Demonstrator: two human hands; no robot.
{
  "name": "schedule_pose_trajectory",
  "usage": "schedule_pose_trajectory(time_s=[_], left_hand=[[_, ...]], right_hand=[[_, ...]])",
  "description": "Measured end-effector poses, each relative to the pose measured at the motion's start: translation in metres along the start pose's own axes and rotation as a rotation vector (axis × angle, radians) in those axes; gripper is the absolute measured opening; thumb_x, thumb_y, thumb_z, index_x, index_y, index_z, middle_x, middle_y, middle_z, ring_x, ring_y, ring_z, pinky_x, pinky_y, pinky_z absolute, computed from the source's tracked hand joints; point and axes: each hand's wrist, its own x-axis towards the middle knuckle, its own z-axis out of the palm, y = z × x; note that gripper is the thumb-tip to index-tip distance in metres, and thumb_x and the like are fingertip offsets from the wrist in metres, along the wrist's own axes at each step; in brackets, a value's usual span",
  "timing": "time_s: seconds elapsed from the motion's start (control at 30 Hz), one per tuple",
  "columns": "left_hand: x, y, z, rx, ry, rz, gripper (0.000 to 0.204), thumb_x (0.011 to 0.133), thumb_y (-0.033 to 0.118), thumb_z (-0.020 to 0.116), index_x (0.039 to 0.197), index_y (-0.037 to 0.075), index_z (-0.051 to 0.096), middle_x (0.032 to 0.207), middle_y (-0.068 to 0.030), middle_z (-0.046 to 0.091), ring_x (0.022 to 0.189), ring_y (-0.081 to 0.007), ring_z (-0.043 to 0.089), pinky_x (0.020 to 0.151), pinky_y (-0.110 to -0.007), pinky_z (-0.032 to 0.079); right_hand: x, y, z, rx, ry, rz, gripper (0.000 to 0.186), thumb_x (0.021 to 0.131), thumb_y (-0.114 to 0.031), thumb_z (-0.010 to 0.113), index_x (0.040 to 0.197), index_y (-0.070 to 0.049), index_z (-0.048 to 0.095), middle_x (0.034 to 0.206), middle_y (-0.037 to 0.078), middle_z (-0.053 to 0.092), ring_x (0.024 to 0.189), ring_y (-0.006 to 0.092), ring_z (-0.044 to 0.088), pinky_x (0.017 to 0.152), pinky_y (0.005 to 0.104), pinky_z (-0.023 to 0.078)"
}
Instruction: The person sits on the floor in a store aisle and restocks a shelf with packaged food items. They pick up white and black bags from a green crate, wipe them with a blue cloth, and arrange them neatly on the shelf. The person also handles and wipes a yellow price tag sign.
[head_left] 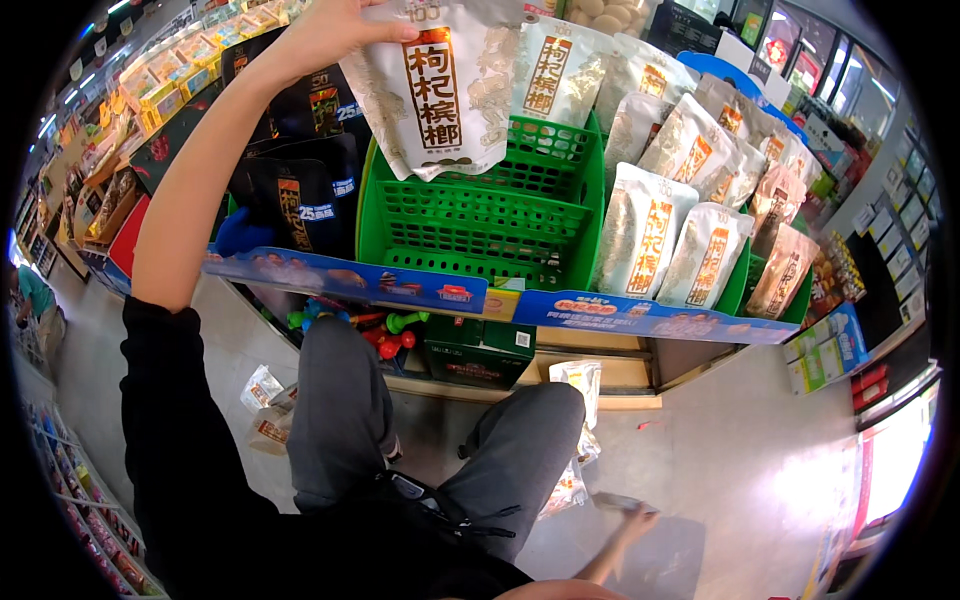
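Observation:
My left hand [345,32] reaches up to the display and grips a white stand-up pouch [437,95] by its upper left edge. The pouch hangs upright over a green perforated plastic basket [490,220], hiding part of the basket's back. Behind it, another white pouch [556,70] stands at the rear of the basket. Low on the right, away from the display, my right hand [637,520] is closed on a flat greyish packet [615,502], seen nearly edge-on above the floor. Its print cannot be made out.
Several white pouches [645,232] stand right of the green basket, brownish ones [783,270] beyond. Black pouches [300,205] stand left. Blue edging [640,318] runs along the display's front. Below are a dark green box [478,350] and loose pouches [578,385] beside my knees.

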Motion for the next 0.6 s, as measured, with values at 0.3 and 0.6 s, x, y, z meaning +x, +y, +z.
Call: schedule_pose_trajectory(time_s=[0.3,0.6], left_hand=[[0.008,0.032,0.004,-0.228,0.062,0.08,0.023,0.075,0.021,0.072,0.084,0.0,0.07,0.07,-0.0119,0.067,0.068,-0.0122,0.061,0.067,-0.027,0.048],[0.031,0.013,-0.012,-0.006,-0.018,0.245,0.025,0.075,0.022,0.068,0.085,-0.001,0.068,0.073,-0.0183,0.065,0.07,-0.0275,0.065,0.067,-0.036,0.049]], right_hand=[[-0.128,-0.441,0.074,0.221,-0.19,-0.874,0.065,0.083,-0.006,0.054,0.141,0.001,0.025,0.132,0.019,0.044,0.108,0.0234,0.051,0.099,0.0363,0.037],[-0.14,-0.625,0.259,0.239,-0.861,-0.914,0.035,0.094,-0.022,0.045,0.108,0.005,0.062,0.104,0.016,0.067,0.096,0.022,0.065,0.088,0.0295,0.048]])
